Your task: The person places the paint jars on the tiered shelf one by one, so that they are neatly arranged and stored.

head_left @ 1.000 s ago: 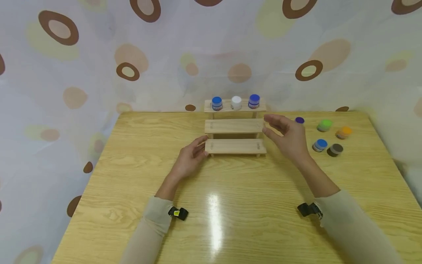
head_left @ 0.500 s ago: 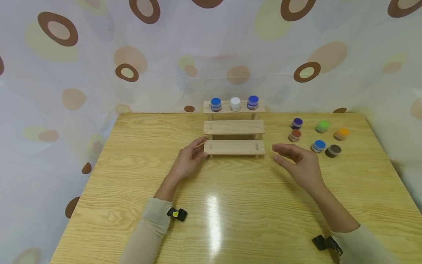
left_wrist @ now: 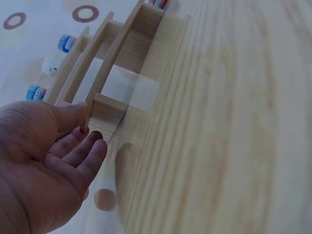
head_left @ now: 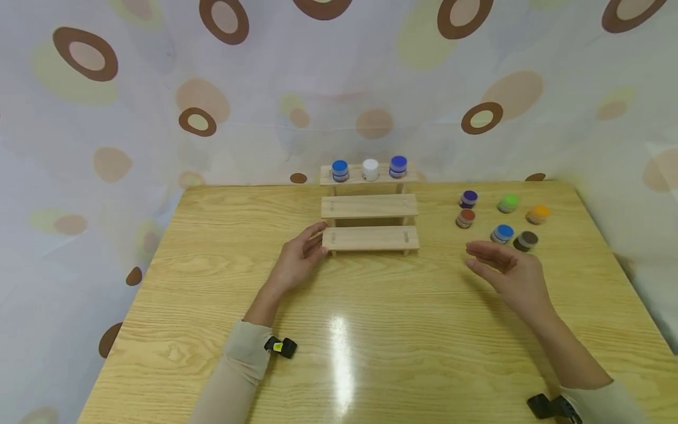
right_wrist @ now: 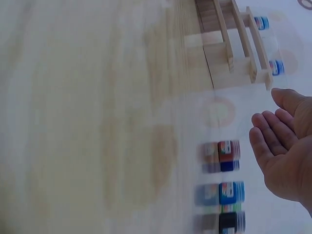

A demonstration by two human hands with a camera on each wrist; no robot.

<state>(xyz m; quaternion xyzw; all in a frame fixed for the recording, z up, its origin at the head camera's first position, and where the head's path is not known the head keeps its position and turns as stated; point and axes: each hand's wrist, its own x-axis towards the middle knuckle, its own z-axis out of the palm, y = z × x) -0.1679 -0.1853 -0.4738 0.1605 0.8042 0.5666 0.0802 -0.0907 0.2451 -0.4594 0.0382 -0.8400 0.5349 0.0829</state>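
A three-tier wooden stepped rack (head_left: pixel 369 206) stands at the back of the table. On its top tier sit a blue-lidded paint jar (head_left: pixel 340 171), a white jar (head_left: pixel 370 169) and a violet-blue jar (head_left: pixel 398 166). My left hand (head_left: pixel 296 262) holds the left end of the lowest tier, thumb and fingertips at the board's end in the left wrist view. My right hand (head_left: pixel 514 280) is above the table, fingers loosely bent and holding nothing. Closest to it are a blue paint jar (head_left: pixel 502 234) and a black jar (head_left: pixel 525 241).
More paint jars stand on the right of the table (head_left: pixel 402 330): a red-brown one (head_left: pixel 465 218), a dark purple one (head_left: pixel 468 199), a green one (head_left: pixel 508 203) and an orange one (head_left: pixel 538 214). A patterned cloth (head_left: pixel 339 70) hangs behind the table.
My right hand has moved away from the rack, to the right and nearer the front, uncovering the red-brown and purple jars. My left hand has stayed at the rack's left end.
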